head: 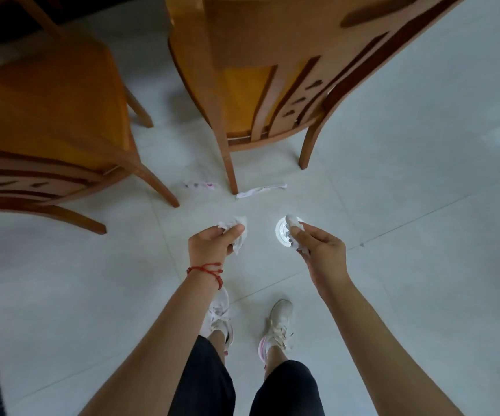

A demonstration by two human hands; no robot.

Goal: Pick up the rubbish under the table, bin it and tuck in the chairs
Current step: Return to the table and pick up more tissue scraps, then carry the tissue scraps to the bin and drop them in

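Status: we're standing on the pale tiled floor (408,265), both arms out in the centre of the frame. Left hand (212,240) is closed around a crumpled white tissue (236,228); right hand (322,244) pinches a second scrunched white tissue wad (293,235) between thumb and fingers. So two bits of rubbish are collected, neither binned yet. No bin visible anywhere in frame.

Still on the floor, just above the hands: a flat white wrapper with pink print (200,185) left of the chair leg, and a long twisted white paper strip (260,191) just right of that same leg, about touching its foot. A round white disc (283,232) shows on the tile behind the right hand; can't tell if it's litter or a floor fitting.

Chairs: wooden chair with orange seat (50,94) at upper left, second wooden slat-back chair (272,55) at upper centre. The table is barely in view, so we can't judge whether they're tucked; we'd count that step as open.

Estimate: roughly a third done. Left: two floor pieces, binning, chairs.
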